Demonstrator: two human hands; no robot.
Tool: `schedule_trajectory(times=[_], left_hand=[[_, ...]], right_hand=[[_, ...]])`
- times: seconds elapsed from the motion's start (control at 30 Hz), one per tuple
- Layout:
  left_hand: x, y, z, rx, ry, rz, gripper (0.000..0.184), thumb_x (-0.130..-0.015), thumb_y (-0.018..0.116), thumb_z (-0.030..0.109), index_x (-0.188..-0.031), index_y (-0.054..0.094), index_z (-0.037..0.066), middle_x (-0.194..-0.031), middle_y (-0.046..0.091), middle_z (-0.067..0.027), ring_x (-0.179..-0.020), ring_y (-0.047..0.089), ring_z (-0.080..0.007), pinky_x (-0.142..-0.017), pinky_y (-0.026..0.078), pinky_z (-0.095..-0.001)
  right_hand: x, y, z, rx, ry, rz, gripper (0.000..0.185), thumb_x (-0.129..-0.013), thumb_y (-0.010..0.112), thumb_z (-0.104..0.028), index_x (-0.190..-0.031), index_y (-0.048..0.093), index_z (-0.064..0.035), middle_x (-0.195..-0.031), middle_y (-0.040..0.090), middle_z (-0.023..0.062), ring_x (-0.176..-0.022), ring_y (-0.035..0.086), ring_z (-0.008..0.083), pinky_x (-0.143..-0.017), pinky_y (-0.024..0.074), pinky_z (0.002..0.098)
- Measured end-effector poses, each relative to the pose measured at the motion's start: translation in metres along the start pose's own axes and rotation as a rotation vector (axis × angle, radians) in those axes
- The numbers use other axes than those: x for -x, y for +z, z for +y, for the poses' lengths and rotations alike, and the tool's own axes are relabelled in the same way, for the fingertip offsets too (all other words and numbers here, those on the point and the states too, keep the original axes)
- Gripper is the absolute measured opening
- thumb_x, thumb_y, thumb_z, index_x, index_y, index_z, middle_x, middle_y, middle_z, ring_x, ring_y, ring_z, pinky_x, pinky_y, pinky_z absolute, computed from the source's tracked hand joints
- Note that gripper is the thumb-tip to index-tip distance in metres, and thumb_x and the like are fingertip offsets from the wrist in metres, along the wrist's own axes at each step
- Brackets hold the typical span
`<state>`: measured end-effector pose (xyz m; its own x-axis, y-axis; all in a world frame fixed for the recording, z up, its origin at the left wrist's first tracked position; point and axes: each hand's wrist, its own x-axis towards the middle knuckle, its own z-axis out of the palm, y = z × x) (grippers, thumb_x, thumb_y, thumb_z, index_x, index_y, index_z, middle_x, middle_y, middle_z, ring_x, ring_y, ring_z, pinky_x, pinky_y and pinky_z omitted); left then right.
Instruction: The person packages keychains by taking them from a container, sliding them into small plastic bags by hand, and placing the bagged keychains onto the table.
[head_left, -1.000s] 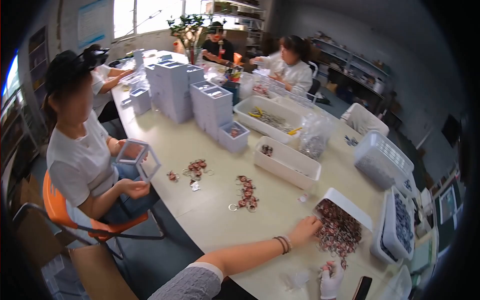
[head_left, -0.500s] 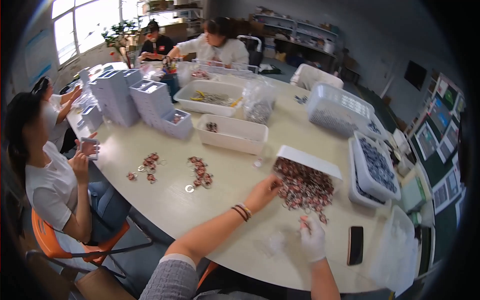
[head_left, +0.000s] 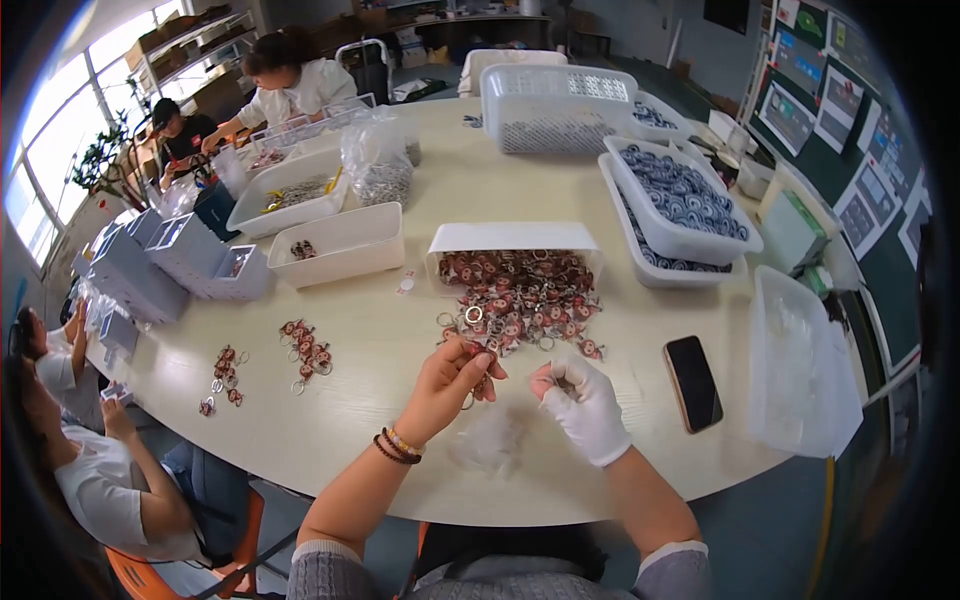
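Observation:
My left hand [head_left: 450,385], bare with bracelets at the wrist, pinches a red keychain [head_left: 483,358] with a metal ring. To its right my right hand [head_left: 585,405] wears a white glove with bare fingertips; its thumb and fingers are pressed together, and anything between them is too small to make out. Just beyond both hands a heap of red keychains [head_left: 530,300] spills out of a white bin [head_left: 515,236] lying on its side. A crumpled clear plastic bag [head_left: 488,440] lies between my forearms.
Two small keychain groups [head_left: 306,350] lie left. Beyond stand a long white bin [head_left: 345,248] and grey boxes [head_left: 135,270]. At right are a phone [head_left: 692,384], tubs of blue discs [head_left: 680,195] and a clear tray [head_left: 800,370]. Other people sit at left and back.
The view has swung to the right. My left hand has come back from the heap with a keychain, nearer my right hand, whose fingers have closed together.

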<state>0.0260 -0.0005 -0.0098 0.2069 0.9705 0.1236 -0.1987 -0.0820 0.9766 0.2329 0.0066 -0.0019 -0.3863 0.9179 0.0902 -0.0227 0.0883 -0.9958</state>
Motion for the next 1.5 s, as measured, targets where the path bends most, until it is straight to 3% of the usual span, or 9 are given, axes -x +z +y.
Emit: schedule_trajectory(times=[0.03, 0.1, 0.33, 0.5, 0.73, 1.03, 1.1, 1.33, 1.5], left_hand=[[0.002, 0.004, 0.000, 0.002, -0.017, -0.018, 0.014, -0.096, 0.044, 0.013, -0.100, 0.050, 0.001, -0.098, 0.063, -0.0084, -0.072, 0.060, -0.0110, -0.068, 0.048, -0.0230], [0.005, 0.012, 0.002, -0.142, -0.002, 0.034, 0.013, -0.095, 0.046, 0.011, -0.097, 0.051, -0.001, -0.089, 0.064, -0.0074, -0.071, 0.060, -0.0092, -0.064, 0.048, -0.0217], [0.014, 0.035, -0.001, -0.475, 0.056, 0.050, 0.013, -0.094, 0.047, 0.009, -0.094, 0.051, -0.003, -0.083, 0.065, -0.0094, -0.070, 0.065, -0.0138, -0.058, 0.051, -0.0274], [0.013, 0.029, -0.003, -0.711, 0.212, -0.031, 0.010, -0.089, 0.049, 0.002, -0.099, 0.049, -0.003, -0.080, 0.063, -0.0138, -0.071, 0.067, -0.0231, -0.059, 0.051, -0.0309], [0.012, 0.025, -0.006, -0.667, 0.186, -0.108, 0.015, -0.089, 0.048, 0.000, -0.103, 0.045, -0.001, -0.075, 0.062, -0.0131, -0.067, 0.065, -0.0250, -0.058, 0.050, -0.0324], [0.013, 0.031, -0.010, -0.642, 0.231, -0.004, 0.015, -0.088, 0.050, 0.001, -0.102, 0.048, -0.002, -0.075, 0.062, -0.0133, -0.066, 0.064, -0.0260, -0.058, 0.050, -0.0329], [0.013, 0.029, -0.011, -0.756, 0.301, -0.041, 0.018, -0.087, 0.051, 0.000, -0.104, 0.048, -0.003, -0.075, 0.062, -0.0139, -0.066, 0.064, -0.0264, -0.058, 0.050, -0.0331], [0.014, 0.028, -0.012, -0.808, 0.349, -0.086, 0.021, -0.084, 0.055, -0.001, -0.103, 0.048, -0.003, -0.075, 0.060, -0.0138, -0.065, 0.061, -0.0275, -0.056, 0.049, -0.0335], [0.013, 0.025, -0.013, -0.900, 0.327, -0.135, 0.019, -0.084, 0.056, 0.000, -0.100, 0.048, -0.004, -0.076, 0.060, -0.0141, -0.066, 0.061, -0.0273, -0.058, 0.050, -0.0325]], right_hand=[[0.001, 0.000, -0.004, -0.007, 0.011, 0.021, 0.014, -0.085, 0.060, -0.010, -0.096, 0.055, -0.0028, -0.081, 0.057, 0.0011, -0.073, 0.056, 0.0110, -0.069, 0.0455, 0.0253], [-0.001, 0.001, -0.009, -0.364, 0.097, 0.004, 0.013, -0.086, 0.061, -0.011, -0.094, 0.055, -0.0030, -0.083, 0.056, -0.0019, -0.077, 0.053, 0.0050, -0.070, 0.0440, 0.0224], [-0.007, 0.005, 0.008, -0.404, 0.138, 0.113, 0.012, -0.087, 0.061, -0.012, -0.093, 0.054, -0.0041, -0.089, 0.061, 0.0036, -0.080, 0.058, 0.0100, -0.075, 0.0463, 0.0229], [-0.006, 0.010, 0.010, -0.460, 0.160, 0.114, 0.010, -0.088, 0.060, -0.011, -0.092, 0.054, -0.0032, -0.090, 0.062, 0.0032, -0.081, 0.059, 0.0089, -0.075, 0.0485, 0.0230], [-0.005, 0.007, -0.001, -0.301, 0.169, 0.046, 0.006, -0.088, 0.058, -0.008, -0.088, 0.056, -0.0017, -0.089, 0.063, 0.0044, -0.080, 0.060, 0.0098, -0.076, 0.0502, 0.0244], [-0.006, 0.005, 0.000, -0.301, 0.177, 0.079, 0.006, -0.088, 0.058, -0.007, -0.086, 0.057, -0.0012, -0.089, 0.063, 0.0060, -0.079, 0.059, 0.0090, -0.076, 0.0499, 0.0243], [-0.005, 0.006, 0.001, -0.291, 0.139, 0.084, 0.005, -0.086, 0.058, -0.006, -0.087, 0.056, -0.0006, -0.083, 0.060, -0.0011, -0.071, 0.051, 0.0023, -0.064, 0.0423, 0.0187], [-0.003, 0.005, -0.001, -0.159, 0.130, 0.086, 0.007, -0.086, 0.059, -0.006, -0.089, 0.058, -0.0001, -0.082, 0.063, 0.0010, -0.070, 0.053, 0.0032, -0.062, 0.0433, 0.0190], [-0.001, 0.001, -0.010, 0.338, 0.061, 0.027, 0.006, -0.086, 0.057, -0.003, -0.090, 0.059, 0.0007, -0.084, 0.064, 0.0057, -0.074, 0.061, 0.0092, -0.067, 0.0495, 0.0221]])
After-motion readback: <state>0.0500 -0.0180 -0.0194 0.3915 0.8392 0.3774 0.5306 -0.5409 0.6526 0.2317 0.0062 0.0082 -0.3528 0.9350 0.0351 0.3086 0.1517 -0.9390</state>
